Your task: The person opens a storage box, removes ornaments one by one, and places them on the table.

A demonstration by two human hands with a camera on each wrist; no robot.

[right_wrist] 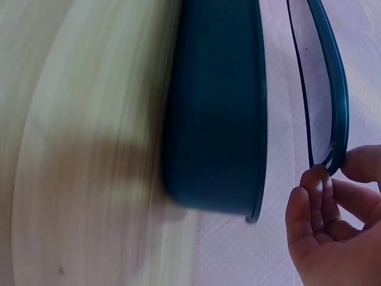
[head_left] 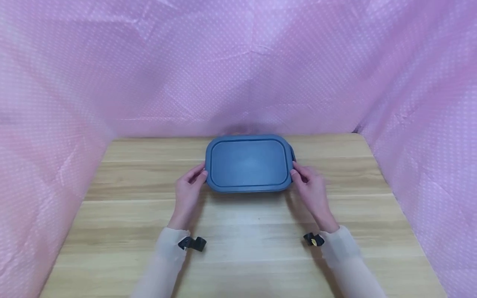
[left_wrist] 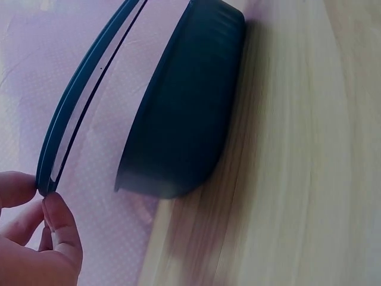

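A blue-grey rectangular lid (head_left: pixel 249 162) with rounded corners is held up by both hands near the far edge of the table. My left hand (head_left: pixel 187 193) pinches its left end between thumb and fingers. At the opposite end, my right hand (head_left: pixel 312 192) pinches the rim the same way. Beneath the lid, a deep dark blue box (left_wrist: pixel 184 107) sits on the table, and both wrist views show a gap between the two. From above, the lid hides nearly all of the box; its contents cannot be seen.
The wood-grain table (head_left: pixel 253 248) ends just behind the box. Pink dotted sheeting (head_left: pixel 238 66) hangs behind and on both sides. A black strap mount is on the left wrist (head_left: pixel 191 243) and another on the right wrist (head_left: pixel 314 239).
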